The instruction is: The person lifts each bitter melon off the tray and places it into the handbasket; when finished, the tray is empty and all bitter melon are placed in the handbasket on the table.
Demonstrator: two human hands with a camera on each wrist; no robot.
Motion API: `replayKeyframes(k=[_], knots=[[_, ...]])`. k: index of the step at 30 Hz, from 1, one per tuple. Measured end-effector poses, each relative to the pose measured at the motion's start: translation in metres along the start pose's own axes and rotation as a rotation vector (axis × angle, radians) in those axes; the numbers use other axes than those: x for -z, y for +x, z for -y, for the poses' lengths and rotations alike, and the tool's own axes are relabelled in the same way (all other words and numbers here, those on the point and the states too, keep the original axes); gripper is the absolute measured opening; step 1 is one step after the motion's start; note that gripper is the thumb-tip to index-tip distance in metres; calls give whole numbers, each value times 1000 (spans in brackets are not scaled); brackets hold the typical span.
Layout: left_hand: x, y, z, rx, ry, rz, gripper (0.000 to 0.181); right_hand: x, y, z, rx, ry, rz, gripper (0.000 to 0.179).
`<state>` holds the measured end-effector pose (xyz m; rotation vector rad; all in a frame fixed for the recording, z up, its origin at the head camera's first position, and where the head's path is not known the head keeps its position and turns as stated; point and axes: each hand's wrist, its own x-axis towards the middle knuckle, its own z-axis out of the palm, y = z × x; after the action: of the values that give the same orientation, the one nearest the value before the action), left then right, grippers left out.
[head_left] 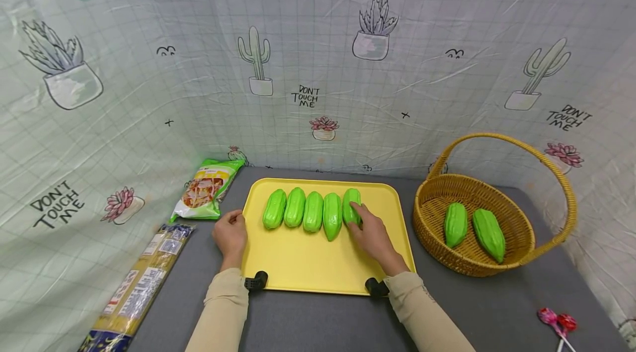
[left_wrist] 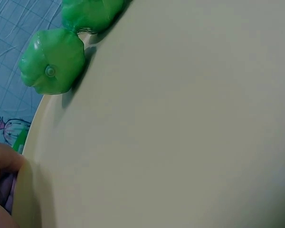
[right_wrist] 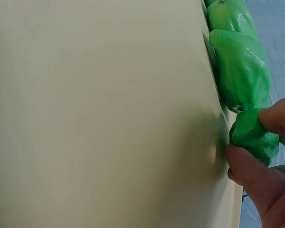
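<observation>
A yellow tray [head_left: 308, 264] carries a row of several glossy green ridged gourds [head_left: 313, 212], lying side by side toward its far edge. At the row's right end, my right hand [head_left: 370, 236] holds the last gourd [head_left: 351, 204] between thumb and fingers. The right wrist view shows this gourd [right_wrist: 251, 135] close against its neighbour [right_wrist: 242, 71]. My left hand [head_left: 231, 236], its fingers curled, grips the tray's left rim. Fingertips [left_wrist: 9, 159] meet that rim in the left wrist view; part of the hand is out of frame there.
To the right stands a wicker basket [head_left: 422, 214] with a tall handle, two green gourds [head_left: 455, 225] inside. Left of the tray lie a green snack bag [head_left: 205, 191] and a long pack of noodles [head_left: 141, 286]. Lollipops [head_left: 548, 316] lie front right. A printed curtain [head_left: 308, 37] hangs behind.
</observation>
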<state>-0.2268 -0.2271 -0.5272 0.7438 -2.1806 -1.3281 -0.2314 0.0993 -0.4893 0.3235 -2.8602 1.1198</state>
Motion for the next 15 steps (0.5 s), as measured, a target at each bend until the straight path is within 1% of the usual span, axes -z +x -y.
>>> replayKeyframes(k=[7,9,15], knots=[[-1,0,0,-7,0,-9,24,3,-1,0,14,-4,-20,57],[-1,0,0,-5,2,-7,24,6,-2,1,13,-1,-25,57],[0,-1,0,2,-1,1,24,16,-5,7,48,16,-54,57]])
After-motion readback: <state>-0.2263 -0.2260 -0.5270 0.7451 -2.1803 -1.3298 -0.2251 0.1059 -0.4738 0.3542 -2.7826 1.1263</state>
